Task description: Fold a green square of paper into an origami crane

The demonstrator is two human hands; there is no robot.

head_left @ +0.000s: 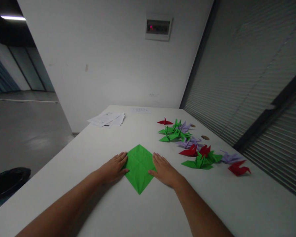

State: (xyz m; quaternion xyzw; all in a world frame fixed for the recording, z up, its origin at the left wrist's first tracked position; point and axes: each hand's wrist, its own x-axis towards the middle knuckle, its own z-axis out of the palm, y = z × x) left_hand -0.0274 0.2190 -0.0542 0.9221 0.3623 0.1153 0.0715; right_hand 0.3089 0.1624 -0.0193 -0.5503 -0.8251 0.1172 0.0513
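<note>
A bin (26,173) with a black liner stands at far left, its inside too dark to tell what it holds. The left hand (116,167), flat and grasping nothing, covers the left corner of the creased green sheet (139,169), which lies diamond-wise on the table (130,214) between 2 hands. Apparently paper, it should be light, easily creased and quick to slide, best held by its side corners. The right hand (164,169), likewise flat and unclenched, rests on the right corner.
</note>
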